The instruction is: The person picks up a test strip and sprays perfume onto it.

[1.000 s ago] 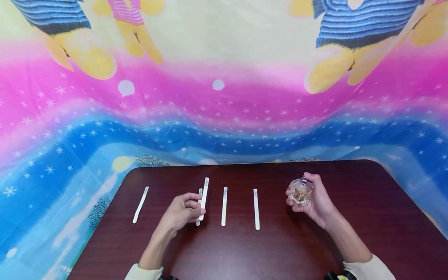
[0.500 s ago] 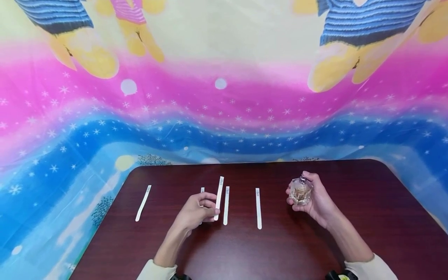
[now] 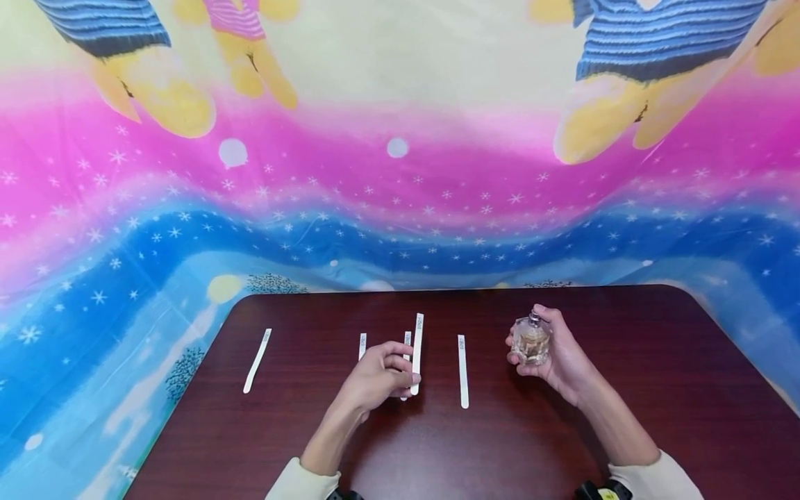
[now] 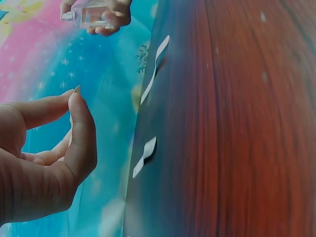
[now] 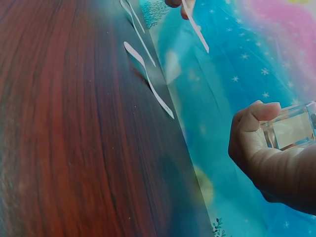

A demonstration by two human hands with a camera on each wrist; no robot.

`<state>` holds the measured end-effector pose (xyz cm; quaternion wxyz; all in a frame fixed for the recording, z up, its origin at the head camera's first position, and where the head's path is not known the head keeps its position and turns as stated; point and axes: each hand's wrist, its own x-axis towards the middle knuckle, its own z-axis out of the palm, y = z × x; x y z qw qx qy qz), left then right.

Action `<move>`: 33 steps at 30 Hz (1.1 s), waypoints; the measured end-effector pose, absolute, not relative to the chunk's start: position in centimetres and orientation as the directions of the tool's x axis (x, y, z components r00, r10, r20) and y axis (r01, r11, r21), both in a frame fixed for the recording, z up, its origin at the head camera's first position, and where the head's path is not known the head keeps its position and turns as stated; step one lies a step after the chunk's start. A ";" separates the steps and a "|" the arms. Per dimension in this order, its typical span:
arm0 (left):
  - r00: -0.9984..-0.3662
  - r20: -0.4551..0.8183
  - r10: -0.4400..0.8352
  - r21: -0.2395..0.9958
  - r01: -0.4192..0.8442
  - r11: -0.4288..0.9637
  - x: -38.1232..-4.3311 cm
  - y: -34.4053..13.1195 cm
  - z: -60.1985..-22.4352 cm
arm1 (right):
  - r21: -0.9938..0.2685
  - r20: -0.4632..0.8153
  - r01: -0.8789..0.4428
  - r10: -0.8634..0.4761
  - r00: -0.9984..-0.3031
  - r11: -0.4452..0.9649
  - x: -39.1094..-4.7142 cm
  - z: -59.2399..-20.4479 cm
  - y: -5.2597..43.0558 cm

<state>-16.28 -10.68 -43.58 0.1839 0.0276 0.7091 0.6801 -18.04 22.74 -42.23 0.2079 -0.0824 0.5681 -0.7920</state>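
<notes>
My left hand (image 3: 378,378) pinches a white perfume test strip (image 3: 418,340) between thumb and fingers, holding it upright above the table with its printed end up. Right behind it, a second strip (image 3: 407,338) lies partly hidden; another strip (image 3: 362,343) is mostly covered by the same hand. One strip (image 3: 463,371) lies in full view to the right, and one (image 3: 257,361) far to the left. On the right, my right hand (image 3: 562,364) grips a clear glass perfume bottle (image 3: 532,344), thumb at its silver sprayer top. The bottle also shows in the right wrist view (image 5: 294,131).
The dark red-brown wooden table (image 3: 475,458) has rounded far corners. Behind and around it hangs a cloth (image 3: 437,187) in pink, blue and cream with snowflakes and cartoon figures. A black watch-like band (image 3: 603,490) sits at my right cuff.
My left hand has moved to the right with its pinched strip, passing from one lying strip to the one right of it. The right hand and bottle have shifted slightly left.
</notes>
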 end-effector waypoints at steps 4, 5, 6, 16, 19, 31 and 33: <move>-0.928 -0.224 0.298 0.975 -0.214 0.068 -16.3 -9.8 -43.4 | -0.938 -0.108 0.231 -0.414 -0.904 -0.259 -18.1 -42.2 22.6; -0.927 -0.225 0.300 0.974 -0.214 0.071 -16.3 -9.7 -43.3 | -0.939 -0.108 0.229 -0.413 -0.905 -0.257 -18.1 -42.2 22.5; -0.926 -0.226 0.301 0.974 -0.214 0.072 -16.3 -9.5 -43.3 | -0.939 -0.108 0.228 -0.411 -0.905 -0.256 -18.1 -42.1 22.5; -0.923 -0.214 0.321 0.977 -0.198 0.084 -16.4 -8.2 -43.1 | -0.941 -0.124 0.236 -0.400 -0.908 -0.243 -18.4 -41.9 22.1; -0.921 -0.208 0.330 0.978 -0.193 0.079 -16.3 -7.9 -43.0 | -0.939 -0.136 0.244 -0.392 -0.910 -0.241 -18.4 -41.9 22.0; -0.913 -0.211 0.349 0.976 -0.217 0.022 -15.7 -6.6 -42.5 | -0.947 -0.159 0.246 -0.367 -0.917 -0.204 -18.1 -42.0 21.2; -0.911 -0.214 0.352 0.975 -0.223 0.015 -15.6 -6.5 -42.3 | -0.951 -0.171 0.248 -0.352 -0.920 -0.187 -18.1 -42.0 21.0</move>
